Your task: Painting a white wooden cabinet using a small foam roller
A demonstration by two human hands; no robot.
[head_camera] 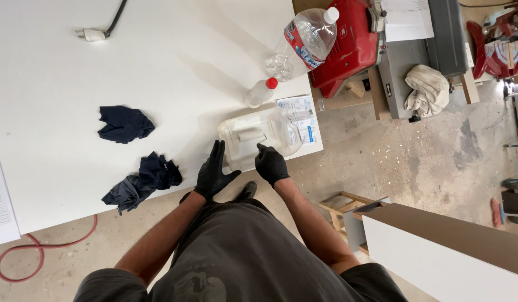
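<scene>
A jug (253,137) is laid on the table (175,61) at its near edge, between both hands; two bottles (261,91) are set behind it, two rags (125,123) well left.

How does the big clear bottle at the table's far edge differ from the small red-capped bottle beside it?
The big clear bottle is much larger than the small red-capped bottle. The big one has a white cap and a red and blue label; the small one has a red cap and looks whitish, with no label visible. Both stand on the white table, untouched by either gloved hand.
</scene>
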